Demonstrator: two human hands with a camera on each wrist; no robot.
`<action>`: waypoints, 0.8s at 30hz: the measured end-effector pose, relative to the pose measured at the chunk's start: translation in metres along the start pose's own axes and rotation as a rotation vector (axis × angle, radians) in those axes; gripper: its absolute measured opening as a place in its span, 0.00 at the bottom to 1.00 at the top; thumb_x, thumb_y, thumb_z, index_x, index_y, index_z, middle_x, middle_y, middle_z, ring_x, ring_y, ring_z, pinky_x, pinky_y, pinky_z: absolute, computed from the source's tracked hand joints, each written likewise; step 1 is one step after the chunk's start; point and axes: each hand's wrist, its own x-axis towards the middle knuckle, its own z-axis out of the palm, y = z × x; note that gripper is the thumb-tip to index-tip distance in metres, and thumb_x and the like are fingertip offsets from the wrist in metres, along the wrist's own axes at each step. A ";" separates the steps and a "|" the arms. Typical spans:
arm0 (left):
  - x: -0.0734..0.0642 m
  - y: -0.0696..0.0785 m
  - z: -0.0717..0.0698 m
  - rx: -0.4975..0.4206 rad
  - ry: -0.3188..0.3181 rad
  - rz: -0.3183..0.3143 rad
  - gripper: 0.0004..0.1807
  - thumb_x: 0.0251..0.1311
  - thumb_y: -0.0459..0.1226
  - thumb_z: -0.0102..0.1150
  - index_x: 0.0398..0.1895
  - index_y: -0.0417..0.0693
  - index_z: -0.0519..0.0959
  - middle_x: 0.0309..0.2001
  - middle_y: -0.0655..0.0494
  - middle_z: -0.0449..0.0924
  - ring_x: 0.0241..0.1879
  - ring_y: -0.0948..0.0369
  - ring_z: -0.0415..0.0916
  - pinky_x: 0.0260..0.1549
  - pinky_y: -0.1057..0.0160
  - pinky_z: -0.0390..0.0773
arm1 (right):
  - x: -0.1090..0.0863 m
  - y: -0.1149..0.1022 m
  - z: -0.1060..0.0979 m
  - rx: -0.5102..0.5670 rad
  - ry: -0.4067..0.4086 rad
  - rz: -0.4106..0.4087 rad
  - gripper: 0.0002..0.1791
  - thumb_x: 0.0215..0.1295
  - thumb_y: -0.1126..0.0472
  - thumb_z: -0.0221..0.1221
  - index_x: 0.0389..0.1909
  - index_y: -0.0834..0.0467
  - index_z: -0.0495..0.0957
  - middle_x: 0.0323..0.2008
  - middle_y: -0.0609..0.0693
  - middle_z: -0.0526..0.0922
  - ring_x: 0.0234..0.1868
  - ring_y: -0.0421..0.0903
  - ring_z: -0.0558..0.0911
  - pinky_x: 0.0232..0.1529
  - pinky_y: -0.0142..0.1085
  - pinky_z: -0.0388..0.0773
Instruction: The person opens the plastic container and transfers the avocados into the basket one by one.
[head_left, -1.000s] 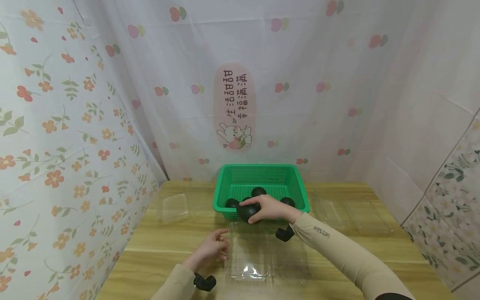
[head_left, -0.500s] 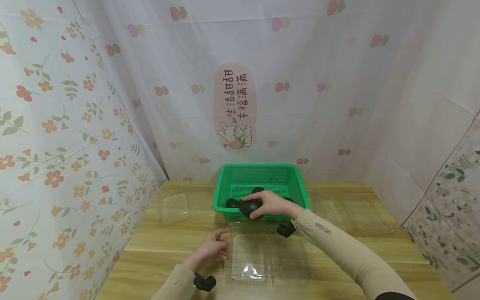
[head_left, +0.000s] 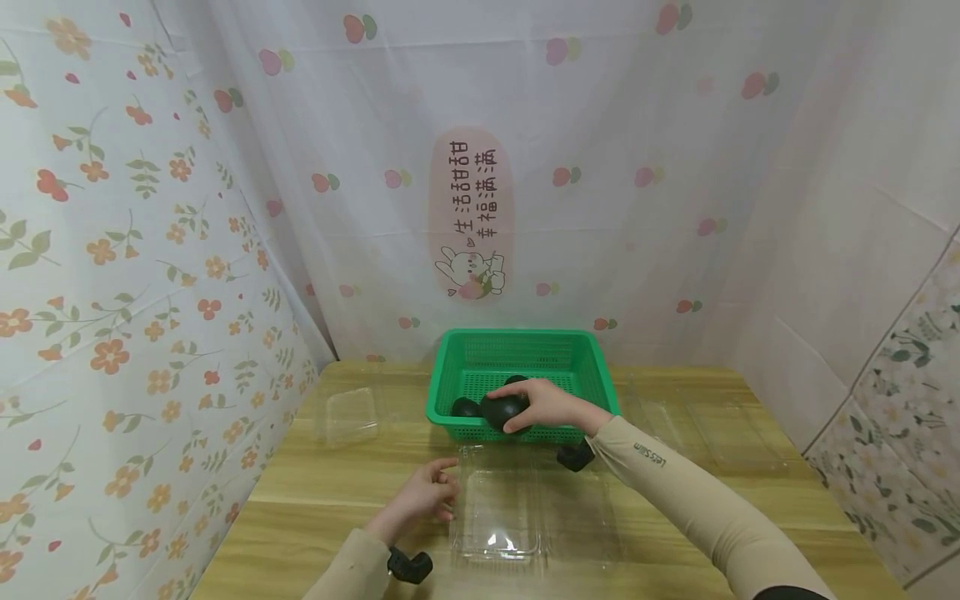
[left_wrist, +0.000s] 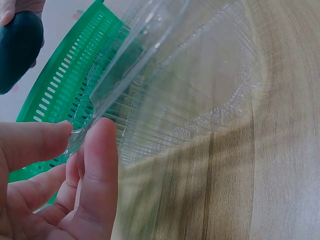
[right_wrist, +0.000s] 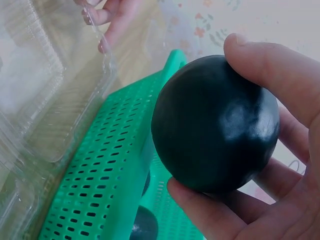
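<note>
My right hand [head_left: 551,406] holds a smooth, dark oval fruit [head_left: 502,412] over the front rim of the green basket [head_left: 432,392]. In the right wrist view the thumb and fingers curl round the dark fruit [right_wrist: 215,125]. More dark fruits lie in the basket, one of them [head_left: 465,407] at its front left; my right hand partly hides another [head_left: 517,379]. My left hand [head_left: 423,496] pinches the left rim of a clear plastic clamshell box [head_left: 498,508], which lies with its lid spread out. In the left wrist view, thumb and finger meet at the box's edge [left_wrist: 80,132].
More clear plastic boxes lie on the wooden table [head_left: 285,492]: one [head_left: 351,415] at the back left and others [head_left: 735,433] at the back right. A patterned curtain [head_left: 637,250] hangs directly behind the basket. Black wrist mounts [head_left: 410,567] stick out from both wrists.
My right hand has moved slightly back and to the right with the dark fruit, from just in front of the basket rim to over it. The left hand and the box have stayed put.
</note>
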 end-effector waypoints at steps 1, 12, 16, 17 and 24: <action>0.000 0.000 0.000 0.001 0.000 -0.001 0.31 0.63 0.26 0.54 0.69 0.28 0.58 0.35 0.49 0.71 0.24 0.61 0.73 0.20 0.64 0.81 | 0.000 0.000 0.000 0.000 0.003 0.002 0.32 0.55 0.54 0.70 0.64 0.44 0.74 0.59 0.52 0.74 0.44 0.44 0.77 0.40 0.39 0.79; 0.000 -0.002 0.000 -0.004 0.008 -0.006 0.31 0.62 0.27 0.55 0.68 0.29 0.58 0.35 0.49 0.71 0.23 0.60 0.74 0.20 0.65 0.81 | -0.002 -0.001 -0.011 0.020 0.003 0.028 0.32 0.57 0.55 0.69 0.64 0.47 0.73 0.55 0.52 0.77 0.41 0.45 0.78 0.38 0.39 0.79; 0.000 -0.002 0.000 -0.003 0.006 -0.005 0.32 0.63 0.27 0.54 0.69 0.29 0.58 0.35 0.48 0.71 0.24 0.61 0.73 0.20 0.65 0.81 | -0.004 0.000 -0.015 0.035 0.009 0.053 0.32 0.56 0.54 0.70 0.64 0.45 0.73 0.52 0.50 0.78 0.39 0.46 0.78 0.37 0.39 0.77; 0.000 -0.002 0.000 -0.003 0.006 -0.006 0.32 0.63 0.27 0.54 0.69 0.29 0.58 0.35 0.48 0.71 0.24 0.61 0.73 0.20 0.65 0.81 | -0.004 0.001 -0.016 0.038 0.011 0.054 0.32 0.56 0.55 0.70 0.64 0.45 0.73 0.53 0.50 0.78 0.39 0.46 0.78 0.36 0.39 0.77; 0.001 -0.003 0.000 -0.004 0.006 -0.002 0.31 0.62 0.26 0.54 0.68 0.29 0.58 0.34 0.49 0.71 0.23 0.61 0.74 0.20 0.65 0.81 | -0.005 0.002 -0.025 0.004 0.032 0.047 0.32 0.56 0.54 0.70 0.64 0.46 0.74 0.46 0.47 0.80 0.26 0.43 0.69 0.29 0.37 0.70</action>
